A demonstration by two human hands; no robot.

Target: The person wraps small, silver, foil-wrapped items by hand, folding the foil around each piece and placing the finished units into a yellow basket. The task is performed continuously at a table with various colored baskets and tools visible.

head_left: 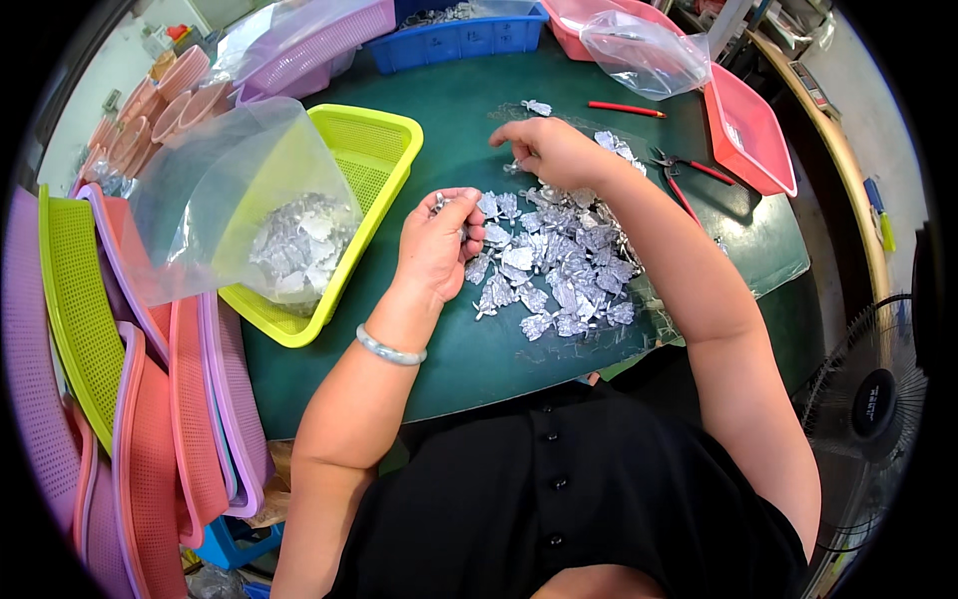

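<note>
My left hand point(437, 243) is closed around some small silver metal castings point(439, 204), partly hidden by its fingers. Just right of it lies a loose pile of flat, leaf-like silver castings point(569, 260) on the green tabletop. My right hand point(551, 153) hovers at the far side of this pile, index finger stretched out to the left and the other fingers partly bent. I make out nothing held in it. Beneath its fingers lies a small silver piece point(513, 168). One more casting point(537, 107) sits alone farther back.
A yellow-green basket point(407, 150) at left holds a clear plastic bag point(239, 190) of castings. Red-handled cutters point(689, 170) and a red pencil point(627, 109) lie beyond the pile. A pink basket point(768, 165), blue bin point(464, 42), stacked baskets point(195, 399) and fan point(868, 399) surround the table.
</note>
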